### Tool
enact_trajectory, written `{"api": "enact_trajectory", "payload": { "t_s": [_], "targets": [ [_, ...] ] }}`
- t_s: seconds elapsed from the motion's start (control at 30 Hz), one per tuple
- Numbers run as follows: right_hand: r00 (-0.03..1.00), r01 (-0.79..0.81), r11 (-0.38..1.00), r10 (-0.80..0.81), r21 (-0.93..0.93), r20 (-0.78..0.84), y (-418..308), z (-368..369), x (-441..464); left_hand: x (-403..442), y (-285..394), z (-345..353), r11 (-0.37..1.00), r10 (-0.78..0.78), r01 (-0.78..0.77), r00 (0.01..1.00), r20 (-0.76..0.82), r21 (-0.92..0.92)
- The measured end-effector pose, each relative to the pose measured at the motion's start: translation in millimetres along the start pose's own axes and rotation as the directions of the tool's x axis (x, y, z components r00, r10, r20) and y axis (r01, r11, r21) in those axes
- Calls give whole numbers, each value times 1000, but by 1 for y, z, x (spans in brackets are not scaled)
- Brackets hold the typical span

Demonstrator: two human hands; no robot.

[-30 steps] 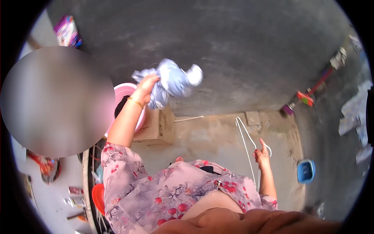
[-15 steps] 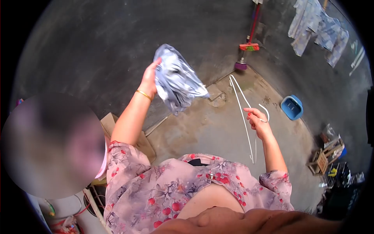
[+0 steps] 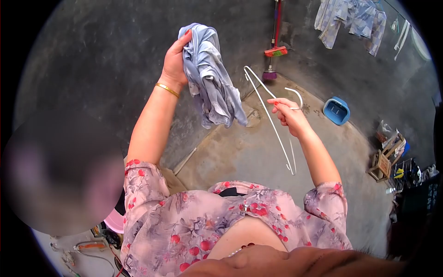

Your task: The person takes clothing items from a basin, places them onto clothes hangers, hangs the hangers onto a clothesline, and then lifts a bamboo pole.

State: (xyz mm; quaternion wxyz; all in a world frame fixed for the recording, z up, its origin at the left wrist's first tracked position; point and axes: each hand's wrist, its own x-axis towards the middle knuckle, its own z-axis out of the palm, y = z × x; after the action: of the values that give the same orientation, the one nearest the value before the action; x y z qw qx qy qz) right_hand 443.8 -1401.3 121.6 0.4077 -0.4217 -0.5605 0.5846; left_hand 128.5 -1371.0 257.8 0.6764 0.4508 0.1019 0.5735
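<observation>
A bunched, light blue patterned cloth [image 3: 210, 81] hangs from my left hand [image 3: 176, 60], whose fingers grip its upper left part. A gold bangle circles that wrist. On the right, my right hand [image 3: 290, 114] is closed on a white hanger [image 3: 273, 121] near its hook. The hanger's long bar slants down to the left of the hand. Cloth and hanger are apart, with the hanger to the right of the cloth.
By the wall corner stand a red broom [image 3: 276, 51] and a purple brush [image 3: 269, 75]. A blue basin [image 3: 337, 111] lies farther right. Patterned clothes [image 3: 362, 21] hang at the upper right. A wooden stool [image 3: 381, 166] and pink basin [image 3: 114, 220] also show.
The cloth has been raised and now hangs down longer from my left hand. My right hand has moved up and left with the hanger, closer to the cloth. The view has turned right.
</observation>
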Motion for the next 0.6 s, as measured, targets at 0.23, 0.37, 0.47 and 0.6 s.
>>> {"api": "enact_trajectory", "payload": {
  "t_s": [0.23,0.37,0.47,0.6],
  "targets": [
    [992,-115,990,119,83,-38,30,-7,54,26,8,24,999,-16,14,997,71,31],
    [999,-1,993,-4,119,38,55,-10,88,43,-4,44,999,-25,22,996,82,40],
    [992,25,988,-44,156,119,32,16,70,38,-5,52,997,-50,44,994,98,65],
    [950,-122,908,-11,401,312,26,1,86,49,-12,46,992,-54,40,991,121,116]
  ]
}}
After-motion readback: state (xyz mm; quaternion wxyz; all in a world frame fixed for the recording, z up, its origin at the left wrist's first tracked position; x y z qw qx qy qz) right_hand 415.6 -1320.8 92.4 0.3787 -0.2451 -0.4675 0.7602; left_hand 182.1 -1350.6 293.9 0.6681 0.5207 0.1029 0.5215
